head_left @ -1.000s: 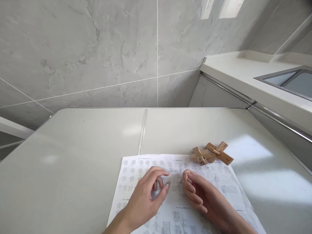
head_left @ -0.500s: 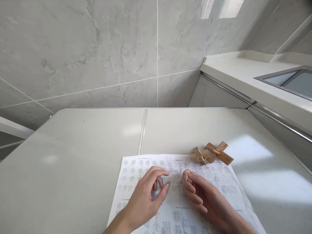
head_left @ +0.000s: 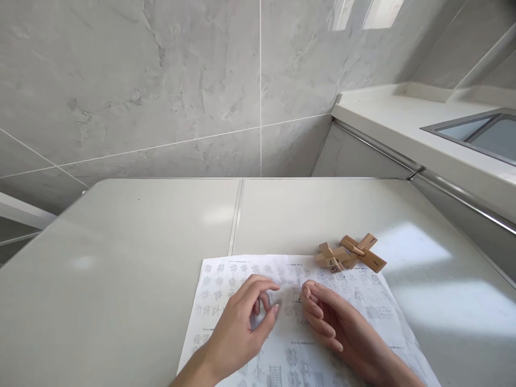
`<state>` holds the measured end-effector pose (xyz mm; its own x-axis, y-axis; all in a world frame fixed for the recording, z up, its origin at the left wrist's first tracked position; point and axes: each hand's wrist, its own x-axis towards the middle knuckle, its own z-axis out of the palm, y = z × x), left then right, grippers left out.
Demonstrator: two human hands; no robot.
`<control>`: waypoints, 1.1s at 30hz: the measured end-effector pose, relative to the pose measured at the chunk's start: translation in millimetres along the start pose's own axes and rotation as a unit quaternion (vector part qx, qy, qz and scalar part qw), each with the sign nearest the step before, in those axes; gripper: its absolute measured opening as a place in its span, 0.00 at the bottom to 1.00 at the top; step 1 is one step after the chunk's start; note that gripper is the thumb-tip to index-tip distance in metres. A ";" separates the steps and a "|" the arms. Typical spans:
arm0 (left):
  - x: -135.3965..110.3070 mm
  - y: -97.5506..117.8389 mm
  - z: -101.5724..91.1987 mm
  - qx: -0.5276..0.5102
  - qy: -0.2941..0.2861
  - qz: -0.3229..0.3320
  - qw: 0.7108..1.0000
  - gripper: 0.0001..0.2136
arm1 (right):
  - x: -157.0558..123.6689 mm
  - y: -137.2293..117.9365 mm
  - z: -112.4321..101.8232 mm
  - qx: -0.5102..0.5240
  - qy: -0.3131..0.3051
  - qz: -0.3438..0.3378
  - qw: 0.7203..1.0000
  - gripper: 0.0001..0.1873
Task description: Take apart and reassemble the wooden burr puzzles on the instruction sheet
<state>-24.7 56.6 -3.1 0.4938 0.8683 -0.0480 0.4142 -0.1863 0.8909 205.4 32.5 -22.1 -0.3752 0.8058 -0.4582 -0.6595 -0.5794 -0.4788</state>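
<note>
so i'm standing here watching this and both sets of fingers are just kind of parked. the left hand is loosely curled with the thumb and first finger bowed toward each other, a gap between the tips, pinching nothing. the right hand is tipped on its side, palm facing the other one, fingers half bent and a bit fanned, and i don't see anything in it either. they face each other, near but not touching, over a printed sheet full of small drawings, too faint for me to make out. can't really tell how much weight either one puts on the paper. i'd guess they sit that way because it's an easy rest with the wrists low, and it frames the middle of the page. the wooden stuff is up at the far right corner: a chunky wooden cross with dark marks on one face, and right beside it a flat wooden cross made of slats, which lies over the paper's edge and partly on the bench. looks to me like that spot keeps them off most of the drawings yet handy for the right side, and their weight probably helps pin that corner. behind it all there's a grey wall.
</note>
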 end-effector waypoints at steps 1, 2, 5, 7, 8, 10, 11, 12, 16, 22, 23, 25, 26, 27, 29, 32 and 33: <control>0.0 0.1 0.0 0.000 0.000 0.000 1.000 0.11 | 0.2 0.0 -0.1 0.000 0.000 0.000 1.000 0.17; 0.0 0.2 0.0 0.001 0.001 0.001 1.000 0.11 | 0.2 0.0 -0.2 0.000 0.001 0.001 1.000 0.17; 0.0 -0.1 0.2 0.002 0.004 0.003 1.000 0.11 | -0.3 0.0 -0.5 -0.002 0.004 0.001 1.000 0.17; -0.2 -0.8 0.3 0.004 0.003 0.006 1.000 0.12 | -0.6 0.0 -0.6 -0.004 0.004 0.001 1.000 0.17; -0.4 -1.1 0.4 0.005 0.003 0.007 1.000 0.12 | -0.7 -0.1 -0.5 -0.005 0.003 0.001 1.000 0.17; -0.6 -1.4 0.3 0.007 0.005 0.009 1.000 0.12 | -0.5 -0.1 -0.5 -0.007 0.003 0.000 1.000 0.17; -0.7 -1.4 0.3 0.008 0.007 0.010 1.000 0.12 | -0.4 0.0 -0.6 -0.008 0.003 0.000 1.000 0.17; -0.7 -1.4 0.3 0.009 0.008 0.010 1.000 0.12 | -0.3 0.0 -0.7 -0.009 0.004 0.000 1.000 0.17; -0.1 -1.1 0.7 0.012 0.016 0.016 1.000 0.12 | -0.7 0.5 -1.4 -0.009 0.005 0.001 1.000 0.17; -0.6 -2.1 0.4 0.015 0.016 0.018 1.000 0.12 | -0.3 0.7 -1.6 -0.001 0.000 0.000 1.000 0.16; -0.7 -2.1 0.2 0.015 0.016 0.017 1.000 0.12 | -0.1 0.7 -1.6 0.000 -0.001 0.000 1.000 0.16; -0.7 -2.1 0.1 0.014 0.014 0.015 1.000 0.12 | -0.1 0.6 -1.6 -0.001 -0.001 -0.001 1.000 0.16; -0.5 -2.0 0.2 0.015 0.014 0.014 1.000 0.12 | -0.3 0.5 -1.4 -0.002 -0.001 -0.001 1.000 0.16; -0.3 -2.0 0.4 0.015 0.014 0.014 1.000 0.12 | -0.6 0.4 -1.2 -0.003 0.000 -0.001 1.000 0.16; 0.0 -2.1 0.9 0.017 0.017 0.016 1.000 0.12 | -1.1 0.1 -0.7 -0.004 0.001 0.000 1.000 0.17; 0.1 -2.4 1.5 0.018 0.019 0.019 0.999 0.12 | -1.6 -0.1 -0.2 -0.004 0.002 0.001 1.000 0.17; 0.0 -2.4 1.5 0.018 0.019 0.019 0.999 0.13 | -1.7 0.0 -0.3 -0.003 0.003 0.001 1.000 0.17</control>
<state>-24.5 56.4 -5.9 0.4810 0.8767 0.0034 0.4227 -0.2353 0.8752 206.2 31.1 -21.5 -0.3725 0.8045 -0.4626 -0.6549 -0.5811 -0.4831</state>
